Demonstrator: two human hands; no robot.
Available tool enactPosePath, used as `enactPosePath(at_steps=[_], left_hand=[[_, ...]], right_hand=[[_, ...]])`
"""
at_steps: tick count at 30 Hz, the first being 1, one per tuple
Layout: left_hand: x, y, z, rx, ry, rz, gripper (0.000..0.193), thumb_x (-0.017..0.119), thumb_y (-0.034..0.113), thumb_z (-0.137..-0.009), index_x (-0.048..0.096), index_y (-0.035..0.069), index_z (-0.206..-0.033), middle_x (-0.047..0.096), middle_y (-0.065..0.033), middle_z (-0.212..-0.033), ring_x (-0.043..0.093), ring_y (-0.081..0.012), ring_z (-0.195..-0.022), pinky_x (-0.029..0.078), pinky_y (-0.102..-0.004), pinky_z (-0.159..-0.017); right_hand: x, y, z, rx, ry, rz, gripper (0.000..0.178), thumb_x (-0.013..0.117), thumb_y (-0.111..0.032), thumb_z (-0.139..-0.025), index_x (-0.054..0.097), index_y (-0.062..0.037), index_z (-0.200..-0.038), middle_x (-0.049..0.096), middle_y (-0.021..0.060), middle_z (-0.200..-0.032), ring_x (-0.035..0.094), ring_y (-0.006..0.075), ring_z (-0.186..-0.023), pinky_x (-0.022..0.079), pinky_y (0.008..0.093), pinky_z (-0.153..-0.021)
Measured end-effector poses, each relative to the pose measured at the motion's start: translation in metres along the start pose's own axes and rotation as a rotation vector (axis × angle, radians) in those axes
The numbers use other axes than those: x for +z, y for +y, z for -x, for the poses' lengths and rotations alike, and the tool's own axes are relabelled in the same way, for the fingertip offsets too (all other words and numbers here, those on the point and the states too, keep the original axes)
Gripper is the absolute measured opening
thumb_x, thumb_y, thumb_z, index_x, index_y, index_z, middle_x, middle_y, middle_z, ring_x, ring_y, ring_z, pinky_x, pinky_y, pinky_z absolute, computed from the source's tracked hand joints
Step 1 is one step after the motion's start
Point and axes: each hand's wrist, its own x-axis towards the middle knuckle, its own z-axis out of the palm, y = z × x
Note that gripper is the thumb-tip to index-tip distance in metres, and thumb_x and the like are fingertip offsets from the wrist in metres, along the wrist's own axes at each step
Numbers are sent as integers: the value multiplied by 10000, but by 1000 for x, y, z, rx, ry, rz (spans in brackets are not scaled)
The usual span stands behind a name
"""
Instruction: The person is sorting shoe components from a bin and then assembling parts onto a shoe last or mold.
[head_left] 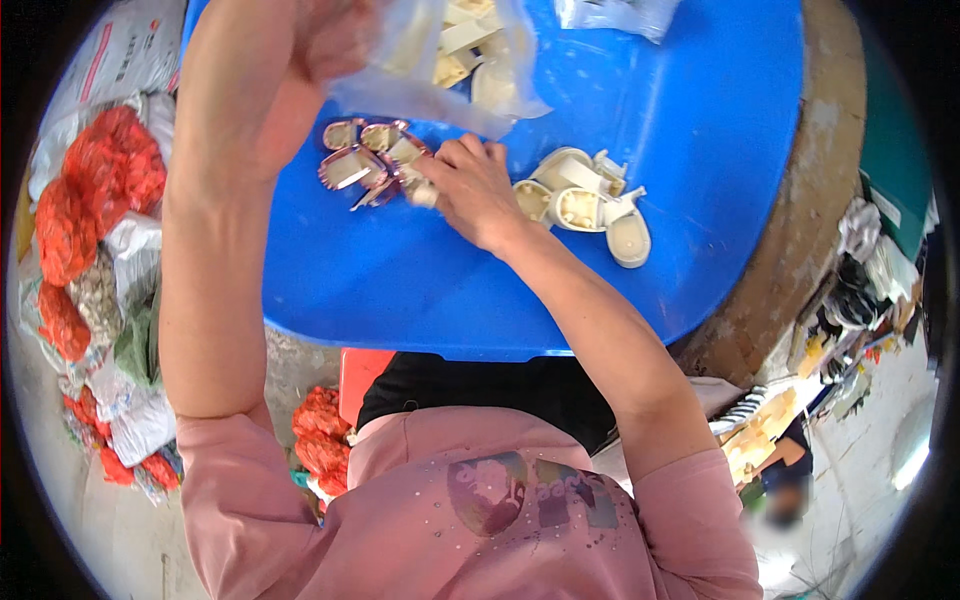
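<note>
roughly: right hand [470, 190] sits low over the pink-rimmed pieces [350, 170], fingers bent, tips at the pile's near side; cannot tell whether it pinches one or only touches. left hand [338, 42] blurred, at the top edge beside a see-through plastic bag [440, 106]; grasp on the bag likely, not certain. loose cream pieces [580, 208] lie just right of the right wrist, more cream ones show through the bag.

handling, my judgement: lift the bag film away from the piles so it drags nothing; take pieces by the edges, few at once; keep pink and cream apart.

surface: blue plastic table [400, 290], rounded corners, scuffed. room: red bags [115, 165] and white sack [110, 60] at left, red stool [358, 382] below, another person [790, 455] far off lower right.
</note>
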Motion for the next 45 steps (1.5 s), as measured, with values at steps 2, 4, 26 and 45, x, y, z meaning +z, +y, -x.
enactPosePath(at_steps=[2, 4, 26, 45], left_hand=[[0, -6, 1, 30, 77, -96, 473, 400, 377, -999, 390, 140, -1408, 559, 21, -731, 422, -41, -531, 290, -171, -442], [-6, -6, -2, -54, 73, -33, 419, 396, 343, -1006, 448, 135, -1366, 590, 12, -810, 466, -39, -601, 336, -165, -489], [-3, 0, 24, 57, 8, -201, 457, 328, 296, -1017, 401, 65, -1404, 611, -65, -1117, 432, -23, -612, 270, -146, -449], [-14, 1, 18, -11, 84, 13, 455, 324, 318, -1025, 400, 62, -1394, 518, -54, -1309, 552, -43, -855, 347, -136, -491]], right_hand=[[-27, -1, 5, 80, -98, -96, 479, 728, -77, -673, 612, -148, -1133, 553, 37, -1032, 488, 241, -1038, 349, 441, -868], [-65, 7, 22, 91, 84, 113, 544, 745, -94, -663, 596, -171, -1180, 536, 57, -1094, 485, 262, -1060, 355, 427, -904], [-113, -56, -68, 282, 317, -817, 531, 576, -289, -871, 456, -16, -1310, 523, 230, -1246, 547, 335, -1134, 446, 411, -944], [-159, 11, 79, 760, 251, -550, 457, 711, -273, -692, 626, -35, -1072, 606, 208, -1051, 583, 309, -1034, 470, 402, -879]])
